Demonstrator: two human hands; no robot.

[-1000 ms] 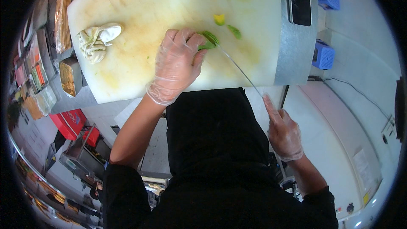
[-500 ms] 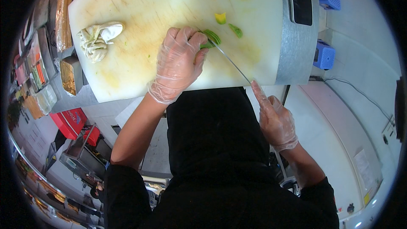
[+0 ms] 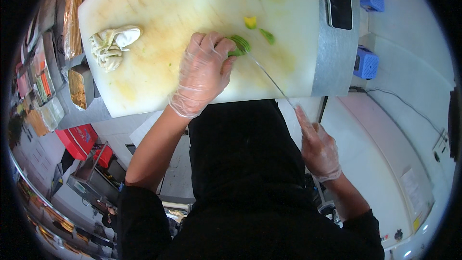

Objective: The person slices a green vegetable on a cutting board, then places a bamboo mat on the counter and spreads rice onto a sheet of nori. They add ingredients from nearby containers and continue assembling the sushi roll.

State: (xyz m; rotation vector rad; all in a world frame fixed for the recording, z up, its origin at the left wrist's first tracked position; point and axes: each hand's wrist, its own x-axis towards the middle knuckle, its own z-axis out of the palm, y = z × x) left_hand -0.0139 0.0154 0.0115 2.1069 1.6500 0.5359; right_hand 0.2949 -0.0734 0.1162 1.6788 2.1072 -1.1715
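On the white cutting board lies a thinly sliced green piece that looks like avocado. My left hand, in a clear plastic glove, curls its fingers over the left part of it, hiding that part. My right hand, gloved too, grips a long thin knife, with the index finger stretched along it; the handle is hidden in the palm. The blade slants up and left, its tip close to the slices' right side. Beyond them lie a small yellow piece and a loose green slice.
A crumpled white cloth lies at the board's left. A phone-like black-screened device rests on the metal surface at right. Blue plastic boxes stand beyond it. A metal container of brown food sits at left.
My right hand has drawn the knife back, down and to the right, so its tip has come away from my left fingers to the slices' right edge. My left hand stays nearly still.
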